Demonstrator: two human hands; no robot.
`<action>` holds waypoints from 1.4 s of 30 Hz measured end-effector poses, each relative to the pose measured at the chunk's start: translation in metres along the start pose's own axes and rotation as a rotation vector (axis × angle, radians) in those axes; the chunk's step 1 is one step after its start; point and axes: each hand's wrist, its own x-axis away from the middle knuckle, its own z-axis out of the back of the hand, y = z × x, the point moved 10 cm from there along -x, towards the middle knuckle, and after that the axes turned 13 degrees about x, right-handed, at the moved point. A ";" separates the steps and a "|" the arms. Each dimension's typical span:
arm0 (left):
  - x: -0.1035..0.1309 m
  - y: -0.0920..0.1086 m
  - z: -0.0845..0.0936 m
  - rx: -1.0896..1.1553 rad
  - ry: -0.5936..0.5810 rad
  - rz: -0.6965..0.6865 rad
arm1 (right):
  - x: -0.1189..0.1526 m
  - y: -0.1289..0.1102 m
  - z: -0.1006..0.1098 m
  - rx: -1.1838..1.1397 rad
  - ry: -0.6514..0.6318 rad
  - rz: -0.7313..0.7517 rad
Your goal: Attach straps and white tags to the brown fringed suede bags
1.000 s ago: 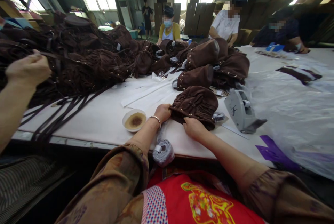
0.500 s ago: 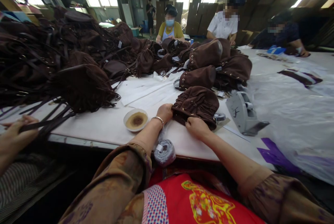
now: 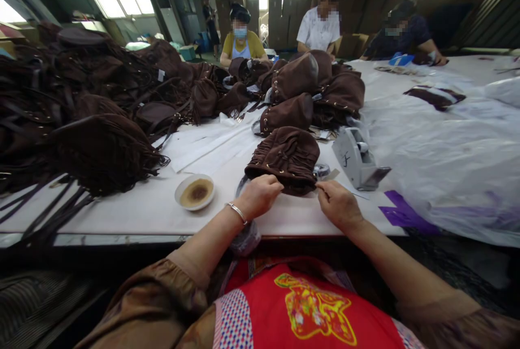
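A gathered brown suede bag (image 3: 284, 156) with small metal eyelets lies on the white table (image 3: 134, 208) in front of me. My left hand (image 3: 260, 195), a bangle on its wrist, pinches the bag's near edge. My right hand (image 3: 337, 205) pinches the same edge a little to the right, fingers closed on the fabric. A roll of grey tape (image 3: 246, 238) hangs at the table's front edge under my left wrist.
A small white dish (image 3: 195, 192) of brown paste sits left of the bag. A grey tape dispenser (image 3: 357, 159) stands to the right, beside clear plastic sheeting (image 3: 439, 143). Piles of brown fringed bags (image 3: 93, 116) fill the left and middle. Three people work at the far side.
Both my hands have slid along to the bag's near edge. The other person's hand at the left, which pulled a fringed bag nearer, has left the view. My head has turned slightly right.
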 end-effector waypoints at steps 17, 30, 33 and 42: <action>-0.010 -0.038 -0.021 0.045 0.010 0.115 | -0.023 -0.065 -0.034 0.344 -0.292 0.212; -0.018 -0.023 -0.032 -0.230 -0.197 0.122 | 0.002 0.011 -0.004 -0.139 -0.011 -0.008; -0.020 -0.004 -0.031 -0.214 -0.196 0.109 | 0.010 0.051 -0.018 -0.225 -0.118 -0.246; -0.048 0.044 -0.057 -0.085 -0.263 -0.102 | 0.013 0.053 -0.056 -0.794 -0.311 -0.580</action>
